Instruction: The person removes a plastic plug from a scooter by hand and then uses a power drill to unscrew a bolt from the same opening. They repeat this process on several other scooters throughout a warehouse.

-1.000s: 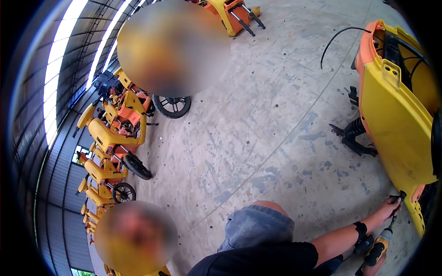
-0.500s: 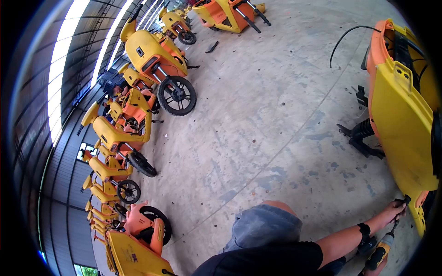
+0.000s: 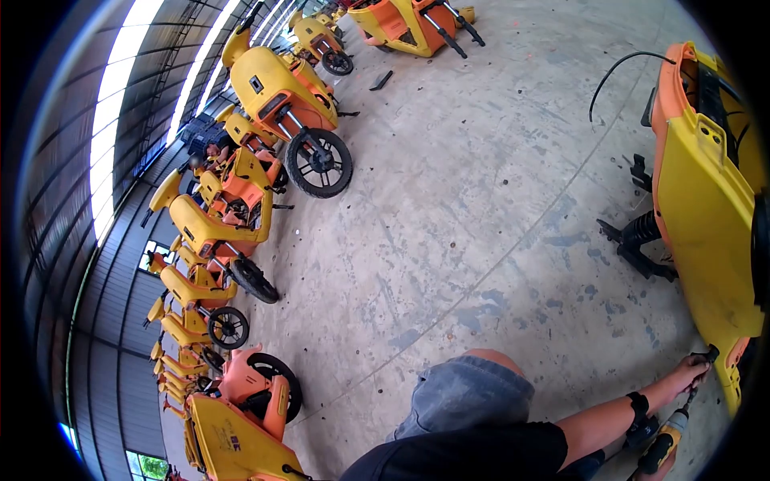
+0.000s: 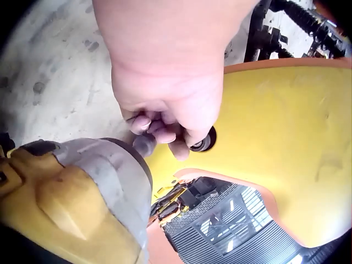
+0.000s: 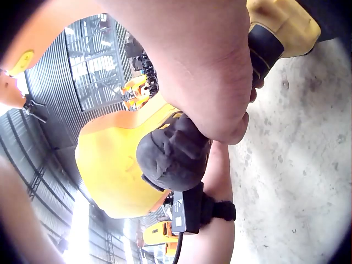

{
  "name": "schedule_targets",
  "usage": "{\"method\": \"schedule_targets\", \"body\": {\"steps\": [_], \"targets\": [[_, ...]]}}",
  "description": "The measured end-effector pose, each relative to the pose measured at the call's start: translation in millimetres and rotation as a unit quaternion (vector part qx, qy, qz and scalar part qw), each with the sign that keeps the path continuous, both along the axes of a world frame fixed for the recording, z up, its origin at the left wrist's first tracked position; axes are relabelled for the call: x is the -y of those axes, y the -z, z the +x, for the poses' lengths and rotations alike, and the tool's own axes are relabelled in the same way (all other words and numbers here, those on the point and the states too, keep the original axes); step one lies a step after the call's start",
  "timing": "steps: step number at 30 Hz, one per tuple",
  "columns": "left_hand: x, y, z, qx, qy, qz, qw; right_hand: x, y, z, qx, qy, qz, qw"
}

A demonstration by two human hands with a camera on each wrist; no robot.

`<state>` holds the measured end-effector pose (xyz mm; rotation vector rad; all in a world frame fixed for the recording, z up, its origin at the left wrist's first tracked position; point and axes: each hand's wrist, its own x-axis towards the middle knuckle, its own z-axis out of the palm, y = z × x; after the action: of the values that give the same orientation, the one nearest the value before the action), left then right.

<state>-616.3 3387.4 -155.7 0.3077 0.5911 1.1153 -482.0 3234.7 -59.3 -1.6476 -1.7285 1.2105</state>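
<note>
In the head view my left hand (image 3: 690, 373) is at the lower end of a yellow scooter body (image 3: 710, 232). Its curled fingers hold the bit shaft (image 4: 144, 144) in front of the drill, with fingertips right beside a round dark hole (image 4: 206, 142) in the yellow panel (image 4: 280, 132). A yellow and grey power drill (image 3: 664, 441) points toward that hole. My right hand (image 5: 206, 82) grips the drill's handle; the drill's black rear end (image 5: 173, 154) shows under the thumb side. The bit's far tip is hidden behind the left fingers.
A row of yellow and orange scooters (image 3: 220, 228) stands on the left, one with its front wheel (image 3: 319, 163) toward me. Another scooter body (image 3: 401, 28) lies at the top. A loose black cable (image 3: 605, 76) curves out of the near body over the concrete floor (image 3: 449, 216).
The head view has turned slightly, so the scene sits a little further right and lower. Both hands and the drill keep the same place at the scooter body.
</note>
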Motion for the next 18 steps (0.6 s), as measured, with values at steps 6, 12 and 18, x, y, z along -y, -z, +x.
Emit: {"method": "schedule_targets", "body": {"steps": [6,12,18], "targets": [[-0.3,-16.5,-17.3,-0.004,-0.012,0.017,1.0,-0.5,-9.1,-5.7,0.012,-0.018,0.004,1.0],[-19.6,46.8,10.2,-0.133,-0.048,-0.043,0.989,-2.1,-21.9,-14.6,0.027,-0.04,0.004,0.999],[14.3,64.2,-35.7,-0.249,0.018,-0.034,0.968,-14.6,-27.7,-32.8,0.059,-0.072,-0.02,0.995]]}}
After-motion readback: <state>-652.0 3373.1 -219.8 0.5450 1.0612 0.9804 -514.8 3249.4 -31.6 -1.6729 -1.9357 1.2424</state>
